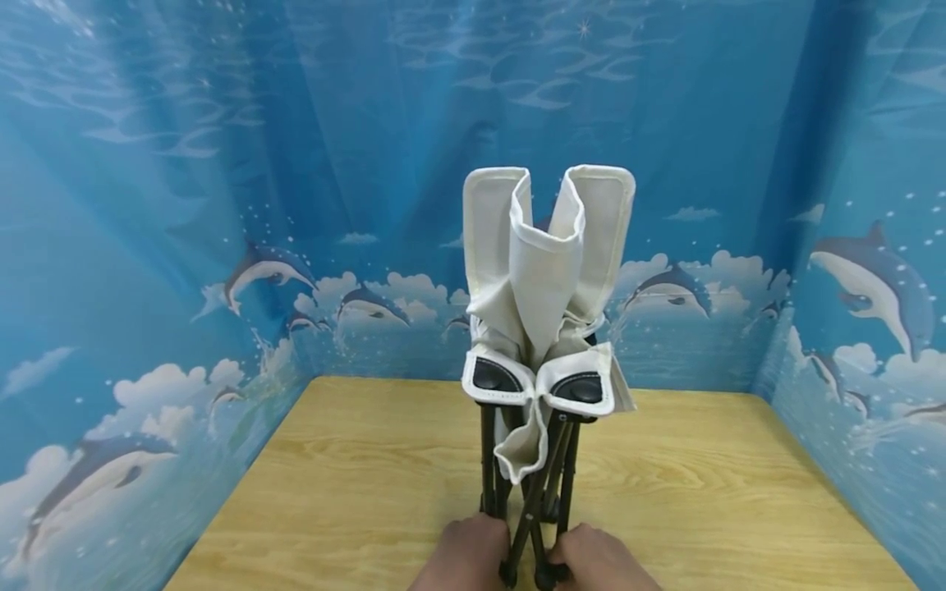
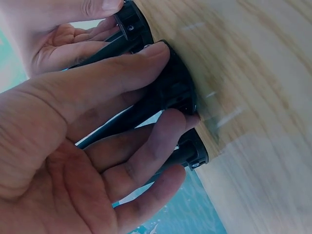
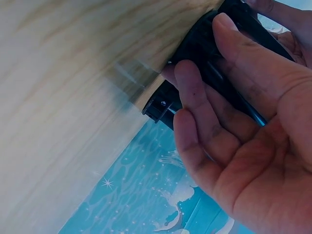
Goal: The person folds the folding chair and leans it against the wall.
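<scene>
A folding chair (image 1: 547,279) stands upright and mostly folded on the table, its white fabric bunched above thin black legs (image 1: 526,525). My left hand (image 1: 473,552) grips the lower end of a leg on the left. On the other side, my right hand (image 1: 597,560) holds a leg's lower end. In the left wrist view, the left thumb and fingers pinch a black plastic foot (image 2: 176,85) against the wood. The right wrist view has the right thumb and fingers around another black foot (image 3: 197,44). Part of each hand is hidden in the head view.
The wooden table (image 1: 355,468) spreads out around the chair. Blue curtains (image 1: 384,205) printed with dolphins and clouds hang behind it and along both sides. Another black foot (image 2: 194,151) of the chair stands beyond the left fingers.
</scene>
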`<state>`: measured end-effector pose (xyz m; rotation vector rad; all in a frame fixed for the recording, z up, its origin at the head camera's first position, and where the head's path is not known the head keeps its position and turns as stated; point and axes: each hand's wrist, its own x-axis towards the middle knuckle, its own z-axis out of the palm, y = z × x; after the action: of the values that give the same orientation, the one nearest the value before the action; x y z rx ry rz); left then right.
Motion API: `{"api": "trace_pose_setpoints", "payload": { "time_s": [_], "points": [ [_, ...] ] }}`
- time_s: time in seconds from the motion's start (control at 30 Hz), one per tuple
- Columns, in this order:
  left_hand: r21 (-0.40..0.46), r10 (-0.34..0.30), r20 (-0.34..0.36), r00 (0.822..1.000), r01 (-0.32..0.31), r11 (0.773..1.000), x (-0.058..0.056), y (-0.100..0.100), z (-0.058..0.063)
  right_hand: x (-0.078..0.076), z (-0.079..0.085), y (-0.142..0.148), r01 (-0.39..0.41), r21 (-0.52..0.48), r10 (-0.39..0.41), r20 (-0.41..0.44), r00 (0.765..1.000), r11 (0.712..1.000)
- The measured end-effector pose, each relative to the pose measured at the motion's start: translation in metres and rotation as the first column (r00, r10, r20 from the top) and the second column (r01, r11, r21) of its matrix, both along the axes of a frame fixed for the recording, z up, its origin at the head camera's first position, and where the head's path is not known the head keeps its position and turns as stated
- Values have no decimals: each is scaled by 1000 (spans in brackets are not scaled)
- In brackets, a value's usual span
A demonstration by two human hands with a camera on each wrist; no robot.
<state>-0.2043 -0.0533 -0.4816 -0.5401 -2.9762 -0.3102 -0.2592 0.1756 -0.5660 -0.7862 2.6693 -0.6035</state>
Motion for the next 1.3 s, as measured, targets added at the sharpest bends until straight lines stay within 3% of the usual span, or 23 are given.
{"api": "trace_pose_setpoints", "payload": {
  "time_s": [0.07, 0.17, 0.43, 0.53, 0.73, 1.07, 1.3],
  "points": [
    [0, -7, 3, 1000, 7, 1000, -1, 0, 1, -8, -15, 5, -4, 2, 4, 12, 1000, 1000],
    [0, -13, 30, 999, 13, 1000, -2, 0, 1, -7, -12, 3, 10, -6, -10, 17, 1000, 1000],
    [-2, -19, 32, 999, 19, 1000, -8, 0, -2, 23, 64, -17, 88, -46, -82, 114, 990, 995],
    [-2, -26, 11, 1000, 26, 1000, -11, -1, -4, 28, 78, -19, 83, -46, -78, 98, 992, 995],
    [-14, -47, -55, 997, 46, 999, -14, -2, -5, 28, 81, -18, 67, -58, -65, 35, 997, 996],
    [16, -51, -7, 999, 52, 999, -17, -3, -2, 26, 83, -20, 105, -46, -100, 88, 991, 993],
    [14, -70, -36, 997, 71, 997, -20, -4, -3, 24, 83, -20, 101, -36, -98, 75, 992, 994]
  ]
}}
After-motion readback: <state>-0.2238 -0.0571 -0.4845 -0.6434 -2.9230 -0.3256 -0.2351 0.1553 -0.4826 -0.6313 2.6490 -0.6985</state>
